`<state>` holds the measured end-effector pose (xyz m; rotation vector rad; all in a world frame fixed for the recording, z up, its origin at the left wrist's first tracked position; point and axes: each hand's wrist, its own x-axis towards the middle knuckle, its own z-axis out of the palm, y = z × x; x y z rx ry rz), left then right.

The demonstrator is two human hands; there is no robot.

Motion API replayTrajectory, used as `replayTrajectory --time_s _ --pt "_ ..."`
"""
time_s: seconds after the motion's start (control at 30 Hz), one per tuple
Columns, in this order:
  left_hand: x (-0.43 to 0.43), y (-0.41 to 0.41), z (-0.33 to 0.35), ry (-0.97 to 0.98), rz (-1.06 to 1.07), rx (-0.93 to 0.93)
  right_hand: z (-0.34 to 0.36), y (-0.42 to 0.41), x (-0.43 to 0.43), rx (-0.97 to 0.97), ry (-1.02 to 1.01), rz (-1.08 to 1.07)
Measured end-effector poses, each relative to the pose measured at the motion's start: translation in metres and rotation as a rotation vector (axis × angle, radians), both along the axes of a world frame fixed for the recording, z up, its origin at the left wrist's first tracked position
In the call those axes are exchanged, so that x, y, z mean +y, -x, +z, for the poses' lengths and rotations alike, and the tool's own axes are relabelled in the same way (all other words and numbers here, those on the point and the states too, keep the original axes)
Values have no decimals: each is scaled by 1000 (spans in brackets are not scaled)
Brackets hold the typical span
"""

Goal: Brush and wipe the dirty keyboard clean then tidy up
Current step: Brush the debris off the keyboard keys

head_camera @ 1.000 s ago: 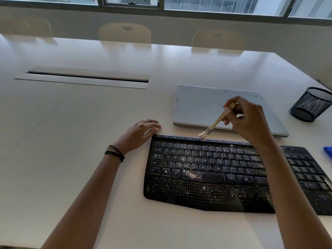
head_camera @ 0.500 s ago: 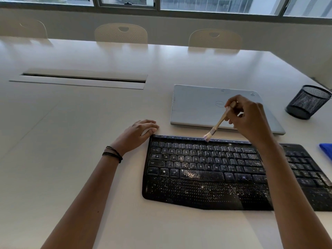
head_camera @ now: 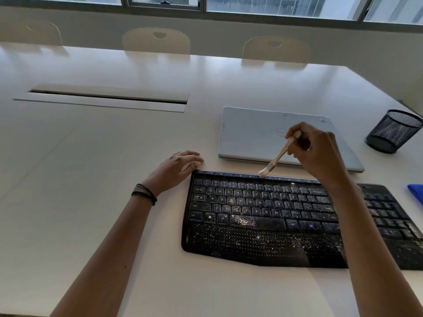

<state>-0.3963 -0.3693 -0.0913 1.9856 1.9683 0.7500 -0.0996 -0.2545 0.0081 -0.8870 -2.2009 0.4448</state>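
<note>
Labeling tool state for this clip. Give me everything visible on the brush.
The brush is small, with a pale wooden handle, a grey metal-looking ferrule and short light bristles. The right hand grips the handle's upper end, so it slants down and to the left. Its bristle tip sits at the far edge of the black keyboard, about at the top function row; actual contact is too close to tell. Behind it lies the closed laptop.

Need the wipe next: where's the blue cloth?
Head view, far right edge: the blue cloth lies on the table, just beyond the keyboard's right end.
</note>
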Motion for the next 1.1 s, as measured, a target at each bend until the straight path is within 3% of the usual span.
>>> replayTrajectory --time_s 0.37,0.87,1.1 --pt "1 1 -1 -21 -3 4 -8 7 -2 -40 104 129" --pt "1 1 -1 -11 -7 0 -10 3 4 -104 -42 -30" --pt "1 1 -2 -1 -7 9 -9 13 -7 35 55 46"
